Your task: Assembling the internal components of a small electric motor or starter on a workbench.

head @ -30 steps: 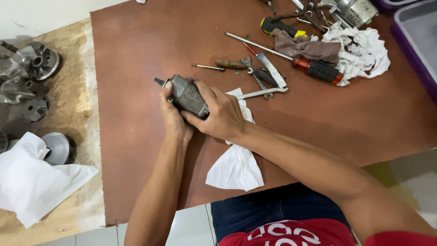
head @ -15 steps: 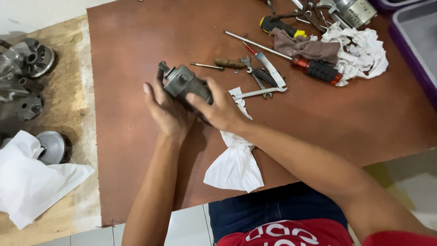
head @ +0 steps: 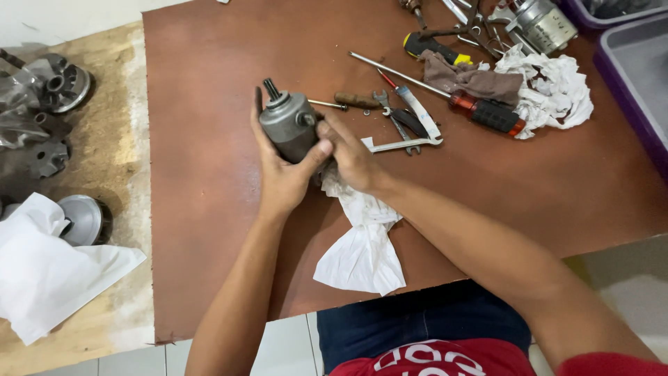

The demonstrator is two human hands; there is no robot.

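Grey metal starter motor (head: 289, 127) is sitting upright in my left hand (head: 284, 174), fingers wrapping it above the brown table (head: 209, 174); my right hand (head: 353, 154) is pressing white cloth (head: 362, 237) against it.

Purple tray (head: 637, 66) cut off at right edge; motor (head: 289, 125) underside hidden by hands

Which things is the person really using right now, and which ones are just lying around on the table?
In use:
- grey motor, held by the left hand and right hand
- white rag, under the hands

Lying about:
- red-handled screwdriver
- spanner
- brown cloth
- crumpled white paper
- metal parts on the wooden bench
- purple tray
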